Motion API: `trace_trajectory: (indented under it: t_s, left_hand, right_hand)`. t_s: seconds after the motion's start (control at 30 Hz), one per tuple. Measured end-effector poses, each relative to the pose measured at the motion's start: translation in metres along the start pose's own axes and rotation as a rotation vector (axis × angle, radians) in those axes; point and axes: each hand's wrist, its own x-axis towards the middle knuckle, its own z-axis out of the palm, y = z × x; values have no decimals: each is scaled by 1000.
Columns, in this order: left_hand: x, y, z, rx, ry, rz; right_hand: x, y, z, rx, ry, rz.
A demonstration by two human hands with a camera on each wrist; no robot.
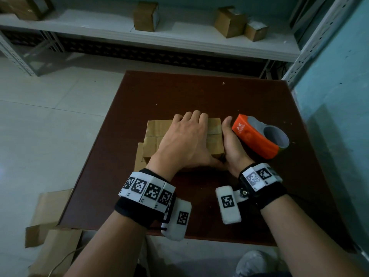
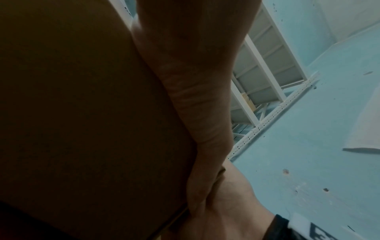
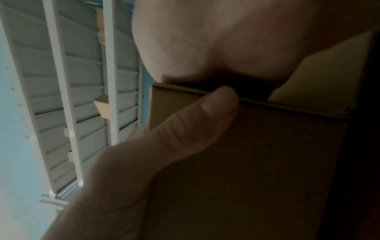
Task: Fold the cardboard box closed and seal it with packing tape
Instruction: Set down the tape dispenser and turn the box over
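Observation:
A small cardboard box (image 1: pixel 157 128) stands on the dark brown table (image 1: pixel 179 92) with its top flaps folded down. My left hand (image 1: pixel 185 140) lies on top of it; the fingers bend over the far edge, and in the left wrist view the thumb (image 2: pixel 195 97) runs down the box's near side (image 2: pixel 82 113). My right hand (image 1: pixel 231 148) presses flat against the box's right side. Its thumb (image 3: pixel 195 121) reaches the top edge of the box (image 3: pixel 246 162); its other fingers are hidden. An orange tape dispenser (image 1: pixel 257 136) lies just right of the right hand, untouched.
A loose flat cardboard piece (image 1: pixel 139 156) sits against the box's left side. Flattened cardboard (image 1: pixel 50 216) lies on the floor at the lower left. A white shelf (image 1: pixel 179 37) at the back carries several small boxes. A blue wall (image 1: pixel 339 116) stands close on the right.

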Motion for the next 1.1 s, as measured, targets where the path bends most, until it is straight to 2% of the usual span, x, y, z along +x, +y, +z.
trace_trajectory:
  t_s: [0.2, 0.4, 0.6, 0.77, 0.83, 0.97, 1.03, 1.1]
  left_hand:
    - [1, -7, -7, -91, 4, -25]
    - [-3, -22, -21, -199, 97, -103]
    - [-8, -45, -39, -504, 214, -210]
    - [-15, -60, -45, -729, 352, -235]
    - [-18, -63, -46, -880, 438, -221]
    - [-21, -63, -46, -1389, 609, -185]
    - [-21, -61, -48, -1604, 646, -157]
    - [-24, -54, -53, -1758, 715, -219]
  right_hand:
    - [3, -17, -17, -102, 37, -140]
    - [1, -26, -40, -26, 138, -218]
    - [3, -30, -52, 4, 204, -275]
    - [4, -32, -46, 42, 215, -294]
    - [4, -32, -43, 62, 230, -301]
    - [7, -31, -42, 119, 255, -296]
    - [9, -30, -42, 89, 225, -274]
    - [10, -30, -42, 56, 153, -223]
